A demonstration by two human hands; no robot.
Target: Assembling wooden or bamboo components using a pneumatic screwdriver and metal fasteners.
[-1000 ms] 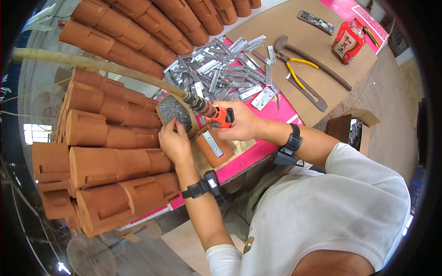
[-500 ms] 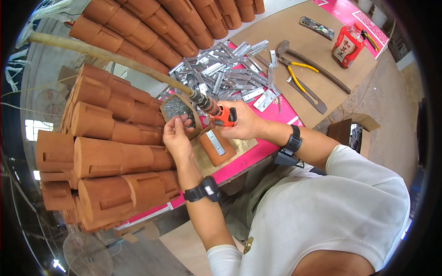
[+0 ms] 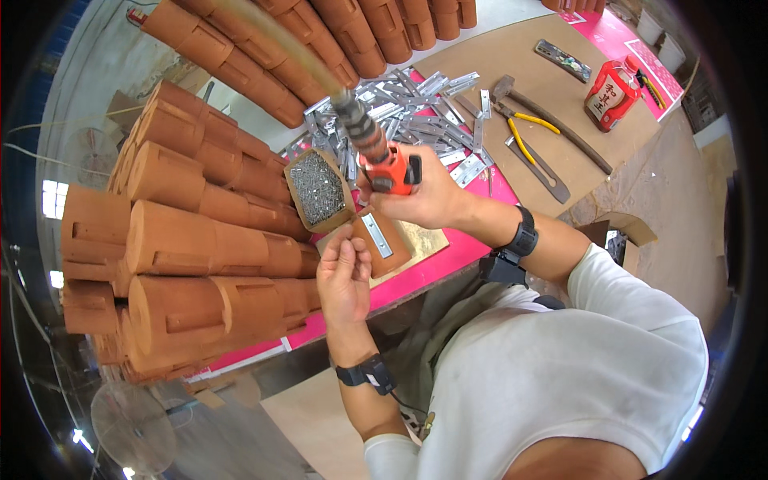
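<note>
My right hand [image 3: 430, 188] grips a red pistol-shaped power tool [image 3: 390, 172] with a ribbed grey fitting and a long tan hose or rod at its upper end. Below it, a brown clay-coloured block [image 3: 392, 264] lies on a board, with a silver metal strip [image 3: 377, 234] on top showing holes. Beside this block is my left hand [image 3: 346, 272], palm turned up and fingers curled together at the tips; whatever they pinch is too small to make out. Just beyond the left hand stands a cardboard box [image 3: 293, 196] full of small metal screws or nails [image 3: 318, 188].
Stacked brown cylinders [image 3: 208, 240] rise on the left and more lie along the back. A heap of metal strips [image 3: 424, 116] covers the table's middle. To the right lie a hammer [image 3: 552, 120], yellow-handled pliers [image 3: 524, 136], a flat metal bar [image 3: 544, 176] and a red bottle [image 3: 614, 94].
My left hand has drawn back from the screw box toward me, its fingers closing together. The power tool stays in my right hand, and the view has shifted slightly.
</note>
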